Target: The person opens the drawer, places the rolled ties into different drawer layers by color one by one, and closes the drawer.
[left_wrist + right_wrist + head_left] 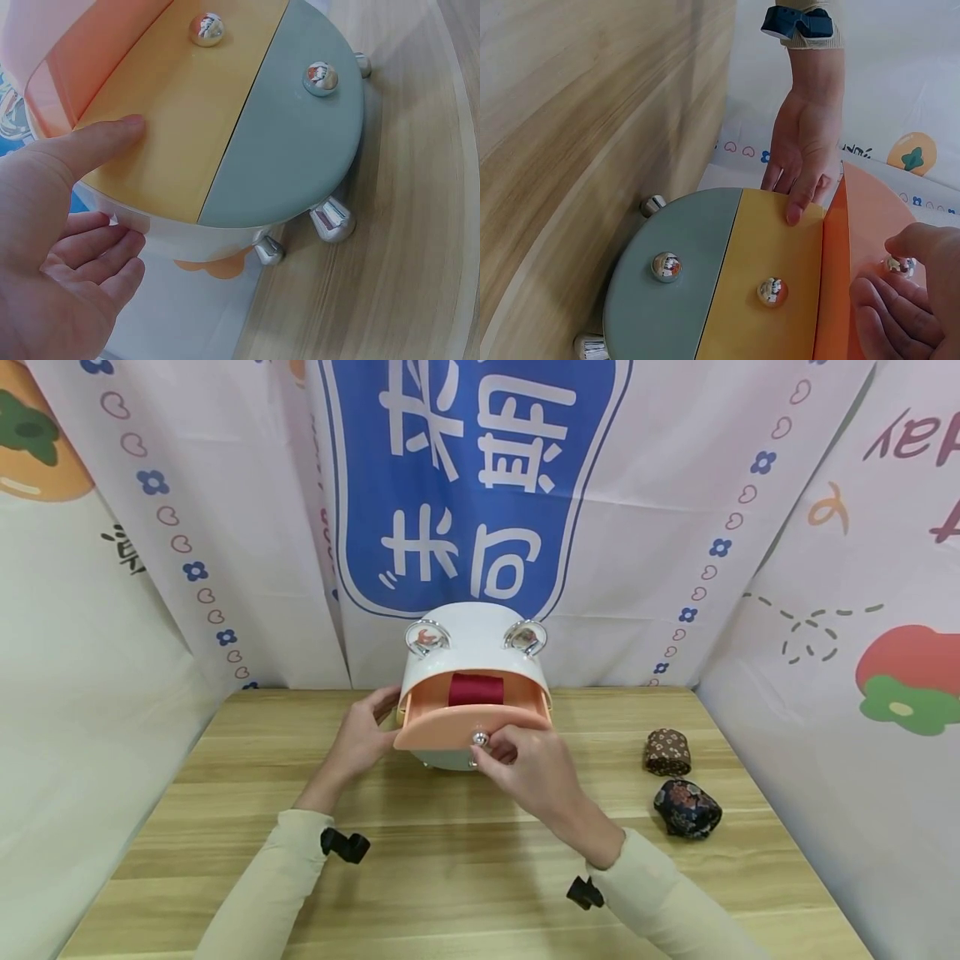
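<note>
A small white drawer cabinet [474, 643] with round silver-rimmed eyes stands at the back of the table. Its orange top drawer [442, 727] is pulled out, and a roll of dark red cloth [476, 688] lies inside. My right hand [536, 768] pinches that drawer's silver knob [900, 265] between thumb and curled fingers. My left hand [356, 735] holds the cabinet's left edge, its thumb on the yellow middle drawer [176, 120] and its fingers along the side wall. The yellow drawer and the green bottom drawer [292, 142] are closed.
On the wooden table [465, 877], to the right, sit a brown flowered cloth roll [667, 752] and a dark blue flowered one [687, 809]. Printed cloth walls [630, 552] enclose the table at the back and both sides. Short silver feet [332, 219] carry the cabinet.
</note>
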Demonstrator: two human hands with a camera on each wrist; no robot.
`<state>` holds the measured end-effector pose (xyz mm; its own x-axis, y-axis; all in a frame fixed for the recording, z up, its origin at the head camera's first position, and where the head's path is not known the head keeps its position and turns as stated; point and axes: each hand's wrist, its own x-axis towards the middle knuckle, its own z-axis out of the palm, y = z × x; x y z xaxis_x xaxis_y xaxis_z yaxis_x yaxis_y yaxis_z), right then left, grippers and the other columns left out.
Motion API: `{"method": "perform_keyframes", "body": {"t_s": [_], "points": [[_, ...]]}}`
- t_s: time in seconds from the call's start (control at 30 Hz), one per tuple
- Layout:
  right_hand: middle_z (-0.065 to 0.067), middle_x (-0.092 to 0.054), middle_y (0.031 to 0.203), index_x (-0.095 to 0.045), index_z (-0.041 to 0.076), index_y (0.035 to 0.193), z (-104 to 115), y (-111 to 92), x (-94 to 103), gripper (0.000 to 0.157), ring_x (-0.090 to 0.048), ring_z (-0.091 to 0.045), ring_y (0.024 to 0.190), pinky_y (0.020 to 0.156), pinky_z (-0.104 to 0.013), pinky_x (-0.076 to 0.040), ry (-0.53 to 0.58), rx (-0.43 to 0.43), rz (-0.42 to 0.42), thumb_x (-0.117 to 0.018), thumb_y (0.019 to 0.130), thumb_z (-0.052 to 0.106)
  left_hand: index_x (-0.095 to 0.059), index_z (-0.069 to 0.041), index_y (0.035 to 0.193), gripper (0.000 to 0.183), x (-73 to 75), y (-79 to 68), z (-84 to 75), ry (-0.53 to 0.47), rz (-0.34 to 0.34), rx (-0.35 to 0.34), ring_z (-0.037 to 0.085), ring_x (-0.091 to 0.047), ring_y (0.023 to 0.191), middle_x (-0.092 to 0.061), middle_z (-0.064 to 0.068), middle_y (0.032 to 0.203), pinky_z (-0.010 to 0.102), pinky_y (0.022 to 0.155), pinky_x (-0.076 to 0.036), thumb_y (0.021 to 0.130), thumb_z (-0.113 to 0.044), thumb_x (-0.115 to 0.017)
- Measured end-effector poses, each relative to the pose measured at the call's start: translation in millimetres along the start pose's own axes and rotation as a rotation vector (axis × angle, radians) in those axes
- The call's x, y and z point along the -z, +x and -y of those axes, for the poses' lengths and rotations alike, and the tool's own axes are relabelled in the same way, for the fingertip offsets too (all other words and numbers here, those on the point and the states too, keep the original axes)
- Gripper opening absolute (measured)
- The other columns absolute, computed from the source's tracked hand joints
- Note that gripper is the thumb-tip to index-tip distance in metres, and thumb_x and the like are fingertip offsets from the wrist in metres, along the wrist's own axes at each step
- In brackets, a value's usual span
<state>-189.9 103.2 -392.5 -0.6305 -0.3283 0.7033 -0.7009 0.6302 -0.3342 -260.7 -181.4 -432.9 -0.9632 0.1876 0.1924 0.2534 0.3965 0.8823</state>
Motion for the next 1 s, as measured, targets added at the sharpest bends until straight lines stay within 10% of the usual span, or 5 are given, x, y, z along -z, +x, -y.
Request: {"method": "perform_keyframes", "body": {"t_s": [1.0], "points": [[0.004,-0.077,0.070,-0.079,0.010,0.080,-8.4,16.4,-5.9,0.015,-0.071,-0.002,0.061,0.058,-0.012,-0.058,-0.008,-0.059,0.023,-0.086,0.088,0.021,-0.043,0.001,0.158,0.079,-0.7,-0.7,-1.9,-0.015,-0.004,-0.007,0.041,-0.044,0.153,-0.046,0.024,0.163,0.051,0.131,-0.036,0.091,-0.011,-0.083]]}}
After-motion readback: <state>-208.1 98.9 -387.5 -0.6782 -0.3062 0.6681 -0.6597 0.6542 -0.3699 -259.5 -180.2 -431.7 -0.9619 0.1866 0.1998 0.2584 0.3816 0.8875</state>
